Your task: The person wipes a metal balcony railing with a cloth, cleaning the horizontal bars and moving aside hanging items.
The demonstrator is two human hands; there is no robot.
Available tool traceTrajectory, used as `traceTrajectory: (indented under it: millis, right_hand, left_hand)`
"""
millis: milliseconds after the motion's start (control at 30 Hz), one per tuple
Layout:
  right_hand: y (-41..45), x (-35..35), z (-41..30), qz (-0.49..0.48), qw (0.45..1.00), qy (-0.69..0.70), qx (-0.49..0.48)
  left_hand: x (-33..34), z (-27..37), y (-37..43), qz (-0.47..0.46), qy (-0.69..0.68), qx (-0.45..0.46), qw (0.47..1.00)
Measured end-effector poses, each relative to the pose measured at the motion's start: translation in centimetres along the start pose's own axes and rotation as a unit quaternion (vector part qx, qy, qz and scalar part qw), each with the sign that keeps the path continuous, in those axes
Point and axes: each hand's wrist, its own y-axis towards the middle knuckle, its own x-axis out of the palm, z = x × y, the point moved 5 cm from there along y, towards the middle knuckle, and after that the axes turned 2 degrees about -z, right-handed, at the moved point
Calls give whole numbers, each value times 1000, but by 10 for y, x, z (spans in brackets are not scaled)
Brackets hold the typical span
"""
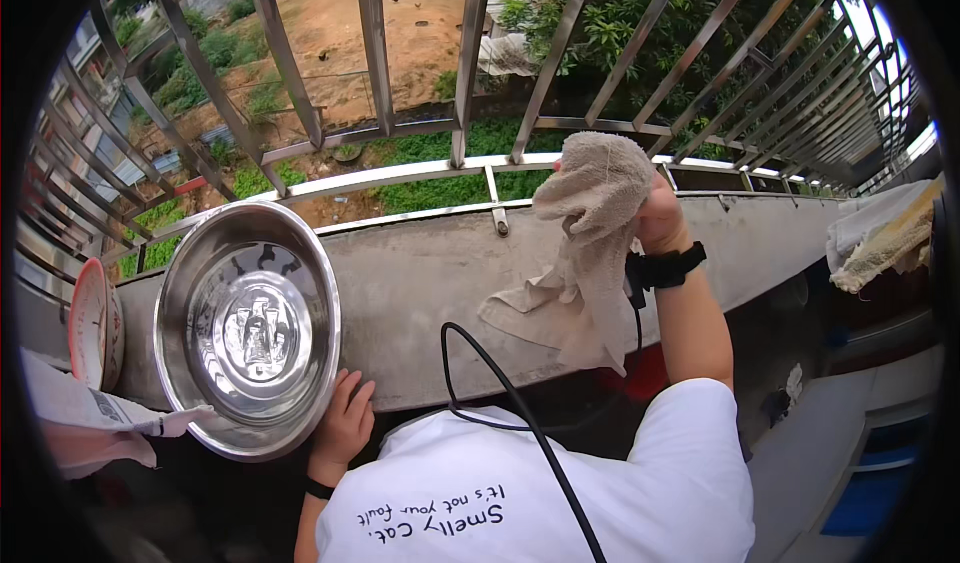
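A crumpled beige terry towel is gripped in my right hand, raised above the concrete ledge close to the railing. The towel's lower end hangs down and spreads out over the ledge. My left hand rests at the ledge's near edge, right beside the rim of a stainless steel basin. Its fingers are apart and its thumb is hidden. The basin sits tilted in the view on the left part of the ledge, with bright reflections on its inside.
Metal railing bars run along the ledge's far side. A red-rimmed enamel basin stands at far left, near a hanging white and pink towel. More cloths hang at right. A black cable loops before my chest.
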Motion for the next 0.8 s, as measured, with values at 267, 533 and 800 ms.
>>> traceTrajectory:
  millis: [267, 533, 800]
  right_hand:
    - [72, -25, 45, 2, 767, -639, 59]
    - [136, -26, 158, -96, 578, -810, 17]
    - [111, -5, 103, -141, 602, -770, 160]
  left_hand:
    - [25, -17, -11, -4, 37, -79, 996]
    - [27, -16, -13, -5, 63, -70, 995]
    - [40, -25, -32, 31, 28, -72, 997]
